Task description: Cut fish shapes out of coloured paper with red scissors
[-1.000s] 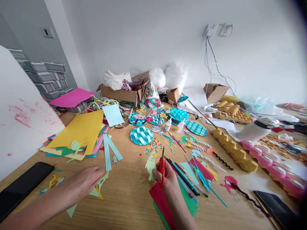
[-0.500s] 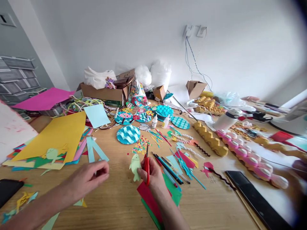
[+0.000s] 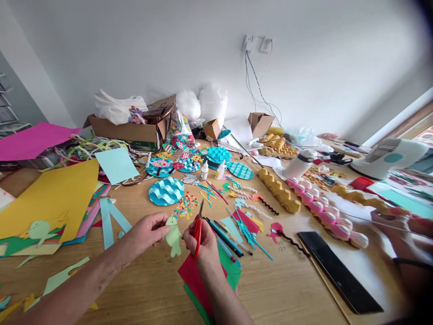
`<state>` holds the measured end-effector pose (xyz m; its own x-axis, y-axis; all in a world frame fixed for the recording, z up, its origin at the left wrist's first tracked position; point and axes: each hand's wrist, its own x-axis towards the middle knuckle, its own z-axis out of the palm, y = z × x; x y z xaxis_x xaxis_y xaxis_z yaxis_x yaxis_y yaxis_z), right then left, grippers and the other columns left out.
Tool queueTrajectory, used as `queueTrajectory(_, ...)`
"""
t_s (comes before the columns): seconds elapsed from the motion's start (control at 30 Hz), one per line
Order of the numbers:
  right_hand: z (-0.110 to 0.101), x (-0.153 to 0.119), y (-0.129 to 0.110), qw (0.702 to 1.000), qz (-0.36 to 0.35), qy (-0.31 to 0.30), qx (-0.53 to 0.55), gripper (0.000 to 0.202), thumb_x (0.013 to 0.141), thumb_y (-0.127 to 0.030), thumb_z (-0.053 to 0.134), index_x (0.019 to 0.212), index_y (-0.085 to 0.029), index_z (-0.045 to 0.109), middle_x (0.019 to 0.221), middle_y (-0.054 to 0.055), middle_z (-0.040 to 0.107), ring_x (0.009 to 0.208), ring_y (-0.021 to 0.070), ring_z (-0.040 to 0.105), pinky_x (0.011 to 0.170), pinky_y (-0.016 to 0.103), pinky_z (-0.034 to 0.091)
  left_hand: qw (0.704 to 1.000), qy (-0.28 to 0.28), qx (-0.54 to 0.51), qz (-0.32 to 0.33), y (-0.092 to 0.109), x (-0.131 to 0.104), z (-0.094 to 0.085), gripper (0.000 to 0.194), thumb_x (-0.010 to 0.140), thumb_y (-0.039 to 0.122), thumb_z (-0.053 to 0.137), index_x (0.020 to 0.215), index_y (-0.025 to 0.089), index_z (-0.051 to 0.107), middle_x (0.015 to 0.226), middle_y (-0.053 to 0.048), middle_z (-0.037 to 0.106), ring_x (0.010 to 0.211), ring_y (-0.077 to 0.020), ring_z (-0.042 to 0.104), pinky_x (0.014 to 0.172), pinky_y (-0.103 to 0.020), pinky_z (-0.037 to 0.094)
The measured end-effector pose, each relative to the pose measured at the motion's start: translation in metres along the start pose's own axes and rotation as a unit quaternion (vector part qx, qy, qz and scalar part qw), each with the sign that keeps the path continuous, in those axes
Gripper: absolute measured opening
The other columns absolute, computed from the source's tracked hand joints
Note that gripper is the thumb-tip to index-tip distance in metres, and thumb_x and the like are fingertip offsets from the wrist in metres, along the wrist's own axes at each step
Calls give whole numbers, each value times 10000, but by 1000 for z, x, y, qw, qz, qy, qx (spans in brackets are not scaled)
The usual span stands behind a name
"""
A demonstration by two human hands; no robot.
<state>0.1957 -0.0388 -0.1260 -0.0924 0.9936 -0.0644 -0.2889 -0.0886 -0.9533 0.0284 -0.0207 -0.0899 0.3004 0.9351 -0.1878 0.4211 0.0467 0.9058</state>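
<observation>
In comes our left hand point(image 3: 151, 231), its fingers now pinching the green fish point(image 3: 174, 239) at its ten-o'clock edge. At the fish's three o'clock, our right hand point(image 3: 207, 243) grips the scissors point(image 3: 198, 235), blades together, pointing towards twelve. Any print on the white bottle point(image 3: 204, 171), at one o'clock, is too small for us.

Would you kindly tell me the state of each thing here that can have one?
Red-handled scissors: in right hand, blades apparently closed.
Pale green paper fish: cut out, pinched in left hand.
White flask: lid on.
Small glue bottle: upright.
Large cardboard box: open, filled.
Black device: flat, screen dark.
Right wall socket: plug in.
</observation>
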Motion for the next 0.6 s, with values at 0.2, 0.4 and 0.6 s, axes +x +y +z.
queueTrajectory(0.2, 0, 3, 6, 1000, 1, 14, 12, 257, 650, -340, 702, 741, -207, 502, 668, -33, 523, 557, 113, 434, 525, 220, 359, 1000, 4, -18, -14, -2, 2, 2, 244, 768, 461, 498, 733, 220, 488, 632, 69, 429, 568, -121, 389, 504, -229, 327)
queueTrajectory(0.4, 3, 6, 13, 999, 21, -11, 26, 365, 539, -369, 788, 727, -211, 518, 619, -53, 514, 524, 107, 440, 503, 218, 362, 1000, -24, 4, -6, -1, 6, 0, 260, 752, 469, 515, 675, 223, 476, 616, 68, 426, 567, -125, 387, 516, -233, 334)
queueTrajectory(0.6, 6, 1, 7, 999, 24, -40, 9, 287, 559, -265, 763, 689, -200, 516, 600, -58, 509, 547, 108, 446, 502, 204, 352, 999, -9, 43, 14, -11, 3, 1, 172, 720, 388, 545, 699, 220, 515, 645, 63, 451, 616, -140, 415, 553, -235, 359)
